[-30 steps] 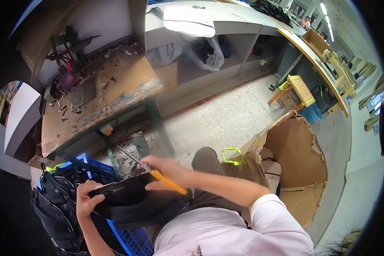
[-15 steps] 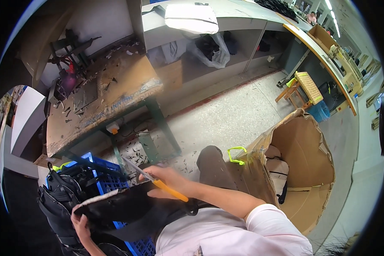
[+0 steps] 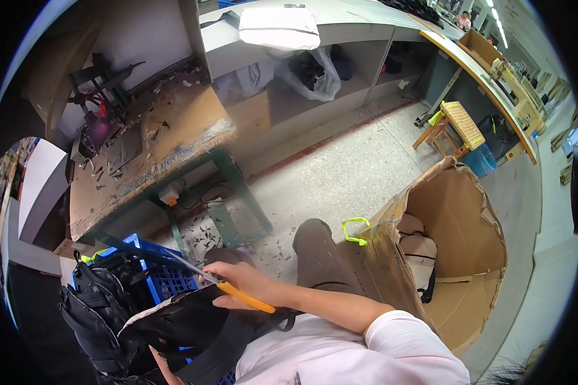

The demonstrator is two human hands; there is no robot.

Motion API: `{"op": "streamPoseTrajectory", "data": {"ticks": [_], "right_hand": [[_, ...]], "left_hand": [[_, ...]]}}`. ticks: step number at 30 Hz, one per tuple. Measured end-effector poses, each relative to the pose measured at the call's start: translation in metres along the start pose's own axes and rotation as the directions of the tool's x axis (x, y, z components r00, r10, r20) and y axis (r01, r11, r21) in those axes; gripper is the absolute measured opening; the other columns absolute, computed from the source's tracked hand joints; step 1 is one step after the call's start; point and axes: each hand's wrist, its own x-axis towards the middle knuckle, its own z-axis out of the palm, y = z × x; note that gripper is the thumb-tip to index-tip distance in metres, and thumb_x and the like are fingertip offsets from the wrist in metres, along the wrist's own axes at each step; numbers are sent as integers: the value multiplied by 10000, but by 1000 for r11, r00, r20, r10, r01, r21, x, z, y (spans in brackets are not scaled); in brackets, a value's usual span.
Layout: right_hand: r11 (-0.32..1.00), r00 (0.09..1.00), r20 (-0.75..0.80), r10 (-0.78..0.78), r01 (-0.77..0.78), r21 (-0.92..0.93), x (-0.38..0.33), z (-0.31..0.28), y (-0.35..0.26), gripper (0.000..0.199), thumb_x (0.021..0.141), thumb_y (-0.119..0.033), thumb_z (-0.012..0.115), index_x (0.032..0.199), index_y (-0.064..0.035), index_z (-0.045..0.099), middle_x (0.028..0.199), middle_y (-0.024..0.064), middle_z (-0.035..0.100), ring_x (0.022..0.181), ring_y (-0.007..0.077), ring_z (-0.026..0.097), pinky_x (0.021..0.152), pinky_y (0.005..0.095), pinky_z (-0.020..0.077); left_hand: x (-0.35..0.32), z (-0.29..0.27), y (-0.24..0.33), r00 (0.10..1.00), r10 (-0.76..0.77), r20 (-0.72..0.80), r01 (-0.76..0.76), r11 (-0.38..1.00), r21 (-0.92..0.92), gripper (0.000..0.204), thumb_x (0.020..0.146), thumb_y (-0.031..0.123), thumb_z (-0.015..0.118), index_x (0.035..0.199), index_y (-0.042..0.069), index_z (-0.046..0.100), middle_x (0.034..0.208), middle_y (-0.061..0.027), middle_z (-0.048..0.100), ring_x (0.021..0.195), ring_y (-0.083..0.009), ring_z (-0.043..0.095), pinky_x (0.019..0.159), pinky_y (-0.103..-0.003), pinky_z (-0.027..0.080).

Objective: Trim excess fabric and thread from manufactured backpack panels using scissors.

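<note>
In my right hand (image 3: 237,282) is a pair of scissors with orange handles (image 3: 249,298). Its grey blades point up and to the left, toward the blue crate. Beneath that hand, a black fabric piece (image 3: 186,316) with a pale edge lies across my lap; whether the fingers also pinch it is unclear. My left forearm (image 3: 164,367) comes up from the lower edge, and the fabric hides the hand itself. Left of the fabric are black backpacks (image 3: 93,314), heaped against a blue plastic crate (image 3: 167,282).
A worn wooden table (image 3: 167,141) with scraps and a small dark press (image 3: 99,96) stands ahead left. At my right is a big cardboard box (image 3: 462,256) holding bags. Farther off are a wooden stool (image 3: 459,125), a sewing machine (image 3: 520,102) and a white bag (image 3: 279,29) on a counter.
My left hand has gone from the fabric's left edge to behind it. The fabric has shifted and folded, and my right hand has moved slightly left with the scissors.
</note>
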Motion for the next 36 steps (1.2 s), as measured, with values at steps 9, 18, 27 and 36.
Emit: {"op": "streamPoseTrajectory", "data": {"ticks": [9, 18, 27, 36], "right_hand": [[999, 997, -67, 27, -25, 35, -15, 3, 13, 479, 713, -76, 667, 1120, 7, 429, 676, 110, 481, 584, 157, 419, 542, 268, 370], [995, 995, -40, 87, -85, 54, -21, -7, 8, 420, 761, -105, 629, 1125, -66, 422, 928, 63, 528, 666, 120, 491, 643, 237, 416], [974, 977, -78, 197, -186, 128, -30, -16, 2, 404, 742, -104, 644, 1081, 9, 455, 896, 129, 561, 751, 176, 522, 701, 261, 419], [993, 981, -156, 111, -104, 54, -35, -19, 9, 387, 734, -111, 657, 1056, -2, 472, 882, 89, 528, 782, 138, 494, 737, 238, 405]], "left_hand": [[45, -34, 41, 999, 33, 23, -36, 994, 107, 523, 670, 62, 617, 1165, 17, 452, 1025, -55, 556, 884, -180, 555, 781, -302, 456], [44, 4, 61, 997, 73, 38, -79, 974, 213, 517, 667, 57, 616, 1157, 14, 460, 1015, -53, 560, 874, -177, 557, 773, -299, 455], [53, -17, 77, 989, 118, 87, -139, 942, 305, 510, 663, 53, 615, 1150, 10, 469, 1006, -51, 564, 864, -173, 559, 766, -297, 455], [63, -21, 91, 977, 172, 126, -206, 915, 347, 504, 659, 49, 614, 1142, 7, 477, 996, -48, 568, 854, -170, 561, 758, -295, 454]]}}
